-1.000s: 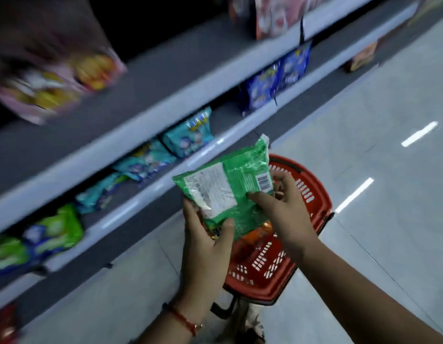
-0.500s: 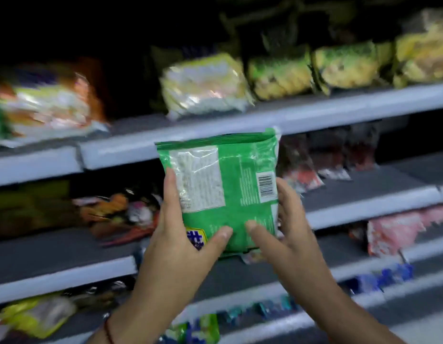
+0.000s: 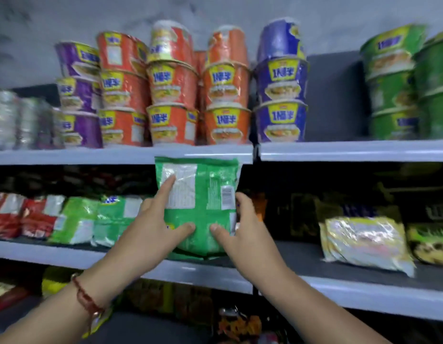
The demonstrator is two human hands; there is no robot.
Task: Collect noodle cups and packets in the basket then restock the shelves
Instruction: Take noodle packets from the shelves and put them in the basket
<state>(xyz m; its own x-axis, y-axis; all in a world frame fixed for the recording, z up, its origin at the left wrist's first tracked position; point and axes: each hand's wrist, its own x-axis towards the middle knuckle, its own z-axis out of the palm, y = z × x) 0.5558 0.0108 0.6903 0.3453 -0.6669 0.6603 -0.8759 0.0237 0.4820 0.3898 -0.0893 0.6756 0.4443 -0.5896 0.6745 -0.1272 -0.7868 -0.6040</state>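
Observation:
I hold a green noodle packet upright, its printed back towards me, with its lower edge at the middle shelf. My left hand grips its left side, thumb on the front and forefinger laid up over the white label. My right hand grips its right side, thumb on the front. More green packets lie just to the left on the same shelf. The basket is out of view.
Stacked noodle cups in purple, red, orange, blue and green fill the top shelf. Red packets lie at far left of the middle shelf, yellow packets at right. A lower shelf holds dark, blurred packets.
The view swung up from the floor and the red basket to the shelves. Both hands carried the green packet up and forward to the middle shelf, beside the other green packets.

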